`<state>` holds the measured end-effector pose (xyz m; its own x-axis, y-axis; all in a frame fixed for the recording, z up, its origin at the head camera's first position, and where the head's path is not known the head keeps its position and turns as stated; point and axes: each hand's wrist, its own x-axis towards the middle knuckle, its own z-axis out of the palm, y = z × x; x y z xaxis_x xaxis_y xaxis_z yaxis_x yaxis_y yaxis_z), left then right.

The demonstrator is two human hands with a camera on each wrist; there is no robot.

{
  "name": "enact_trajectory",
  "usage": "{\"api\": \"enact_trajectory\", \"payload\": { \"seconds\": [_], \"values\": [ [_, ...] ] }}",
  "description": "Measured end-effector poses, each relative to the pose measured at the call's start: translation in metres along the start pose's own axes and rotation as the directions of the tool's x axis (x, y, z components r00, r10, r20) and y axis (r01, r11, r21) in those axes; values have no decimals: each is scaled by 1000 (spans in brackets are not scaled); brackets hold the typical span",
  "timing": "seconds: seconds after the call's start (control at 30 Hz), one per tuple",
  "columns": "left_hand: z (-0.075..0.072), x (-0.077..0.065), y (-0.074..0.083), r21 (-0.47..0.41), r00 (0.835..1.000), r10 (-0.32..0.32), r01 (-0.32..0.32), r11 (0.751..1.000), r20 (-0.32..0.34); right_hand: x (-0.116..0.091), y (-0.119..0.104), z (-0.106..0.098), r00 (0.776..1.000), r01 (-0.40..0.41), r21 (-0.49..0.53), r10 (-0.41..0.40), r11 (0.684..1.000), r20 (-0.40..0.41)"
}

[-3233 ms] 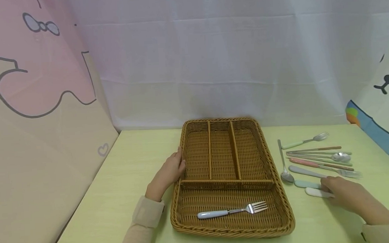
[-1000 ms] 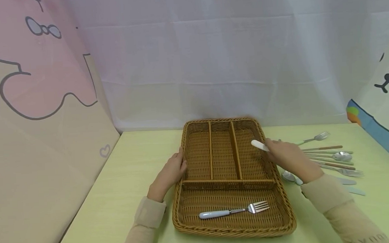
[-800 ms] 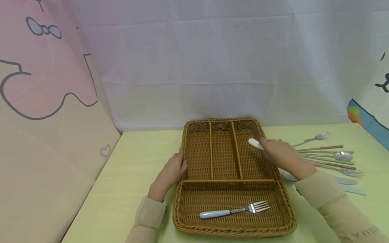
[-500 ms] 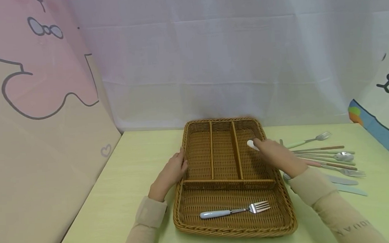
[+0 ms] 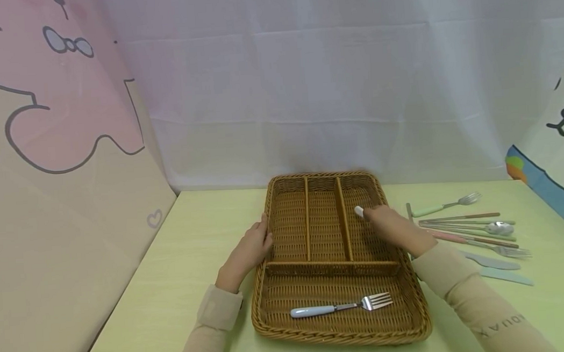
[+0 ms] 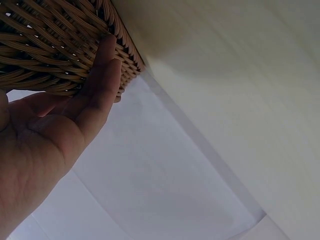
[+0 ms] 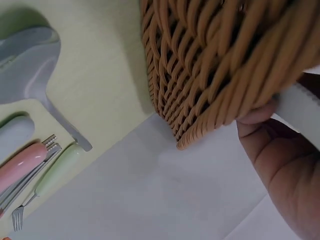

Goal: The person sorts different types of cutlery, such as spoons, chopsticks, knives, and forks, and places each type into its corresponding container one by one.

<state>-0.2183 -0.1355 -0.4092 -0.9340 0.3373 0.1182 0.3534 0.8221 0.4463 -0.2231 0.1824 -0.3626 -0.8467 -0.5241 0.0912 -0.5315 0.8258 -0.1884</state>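
Observation:
My left hand [image 5: 247,256] holds the left side of the brown wicker basket [image 5: 343,341]. In the left wrist view, its fingers lie along the outside of the woven wall [image 6: 55,55]. My right hand [image 5: 395,227] reaches over the basket's right rim into the far right compartment and holds a white-handled table knife [image 5: 359,211]. The handle's end pokes out past the fingers, and the hand hides most of the rest. A serrated edge of the knife [image 7: 302,112] shows in the right wrist view. A fork with a pale handle [image 5: 313,311] lies in the wide front compartment.
Right of the basket lie a green-handled fork [image 5: 427,211], several chopsticks [image 5: 483,215], a spoon [image 5: 500,228], a pink-handled fork [image 5: 448,236] and two table knives [image 5: 506,275]. A long-handled spoon [image 7: 35,70] is partly covered by the right arm. A white cloth [image 5: 282,106] hangs behind.
My right hand has picked up the white-handled knife from the table and carried it left into the basket's far right compartment, edging further left lately. The left hand stays at the basket's side.

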Motion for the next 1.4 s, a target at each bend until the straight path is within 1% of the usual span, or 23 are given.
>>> {"api": "enact_trajectory", "payload": {
  "seconds": [0.13,0.3,0.43,0.6,0.8,0.9,0.97,1.07,1.17,1.3,1.4],
  "values": [
    [0,0,1,-7,1000,-6,6,1000,6,3,0,4,999,-10,-24,11,1000,31],
    [0,-1,1,-5,1000,-7,7,1000,7,6,0,12,995,-43,-39,46,998,84],
    [-1,-1,1,-4,1000,-7,7,1000,2,6,1,14,996,-34,-52,39,998,86],
    [-1,-1,2,0,1000,-10,10,1000,-3,5,1,16,997,-4,-23,6,1000,76],
    [0,0,1,6,1000,-1,1,1000,-4,1,2,17,990,-27,46,21,999,140],
    [0,0,0,9,1000,4,-4,1000,-6,-1,3,18,990,-5,46,-1,999,140],
    [0,0,0,9,1000,5,-5,1000,-5,-1,4,18,993,21,36,-25,999,115],
    [0,0,1,7,1000,3,-3,1000,-4,-1,5,18,996,38,27,-40,999,78],
    [-1,0,2,4,1000,-2,2,1000,-3,-1,6,17,998,64,10,-64,998,19],
    [-2,-1,2,2,1000,-2,2,1000,-5,-2,7,15,993,94,-13,-95,995,-69],
    [-1,-1,2,2,1000,-1,1,1000,-5,-6,8,12,989,82,-18,-83,996,-124]
  ]
}}
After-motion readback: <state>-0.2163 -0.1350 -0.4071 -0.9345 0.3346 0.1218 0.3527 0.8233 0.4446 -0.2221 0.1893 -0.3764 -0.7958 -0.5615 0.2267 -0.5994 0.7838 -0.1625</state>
